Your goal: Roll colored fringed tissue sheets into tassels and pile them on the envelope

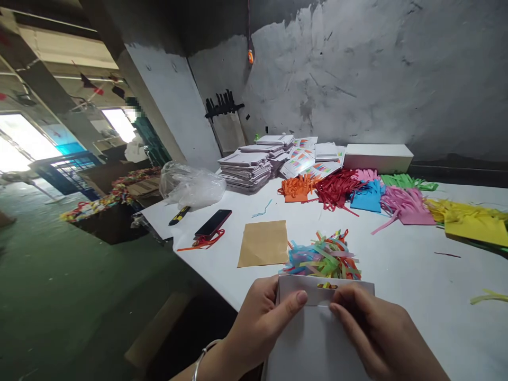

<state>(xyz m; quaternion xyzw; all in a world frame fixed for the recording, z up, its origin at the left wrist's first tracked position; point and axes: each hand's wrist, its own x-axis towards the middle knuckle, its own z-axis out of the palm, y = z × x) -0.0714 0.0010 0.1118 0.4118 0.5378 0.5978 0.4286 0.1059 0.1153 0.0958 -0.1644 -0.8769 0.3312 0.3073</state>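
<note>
A white cardboard folder (317, 338) with a hang slot near its top edge lies at the table's near edge. My left hand (262, 323) grips its left side, thumb flat on the front and fingers hidden behind. At the slot's lower right, my right hand (369, 323) pinches the card's top flap between thumb and curled fingers. Mixed-colour tissue paper strips (323, 256) stick out beyond the folder's top edge. Just left of them lies a square of brown paper (263, 243).
Fringed tissue bundles, such as an orange one (297, 188) and a yellow one (472, 222), line the table's right. Stacked white cards (246, 169), a plastic bag (194, 185), a phone (213, 224) and a utility knife (179, 215) lie left. A white box (377, 157) stands by the wall.
</note>
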